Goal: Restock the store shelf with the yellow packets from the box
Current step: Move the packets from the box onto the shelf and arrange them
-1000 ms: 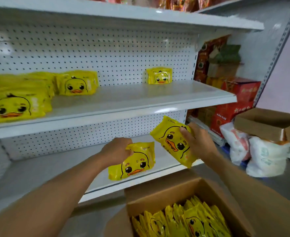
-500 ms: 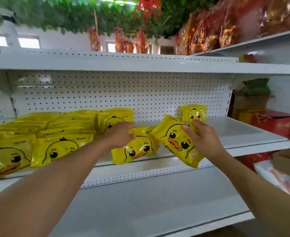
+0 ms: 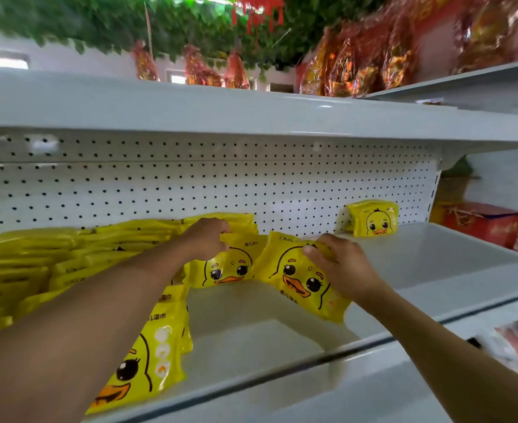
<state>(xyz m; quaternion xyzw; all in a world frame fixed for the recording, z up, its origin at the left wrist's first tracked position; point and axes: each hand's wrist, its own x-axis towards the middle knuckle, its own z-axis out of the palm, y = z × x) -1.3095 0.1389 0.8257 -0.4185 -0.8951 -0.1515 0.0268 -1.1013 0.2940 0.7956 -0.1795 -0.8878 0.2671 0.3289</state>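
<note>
Head view, the only camera on this job: both hands have risen from below the shelf lip a second ago to the middle shelf, each bringing one yellow duck-faced packet with it. At centre frame the left hand curls over the top edge of the left packet, which stands upright with its lower edge on or just above the shelf floor (which of the two is hard to tell), just beside the stocked row of yellow packets filling the left of the frame. Right of centre, the right hand pinches the upper edge of the right packet, which hangs tilted, its lower corner dipping toward the shelf's front lip.

The box has dropped out of view as the head lifted. A lone packet stands against the pegboard at upper right, well apart from the row, with bare shelf between.

Judged from this, the carry is done and the set-down is in hand: the left packet looks near its place, the right one not yet released, and the gap toward the lone packet leaves many trips to go.
</note>
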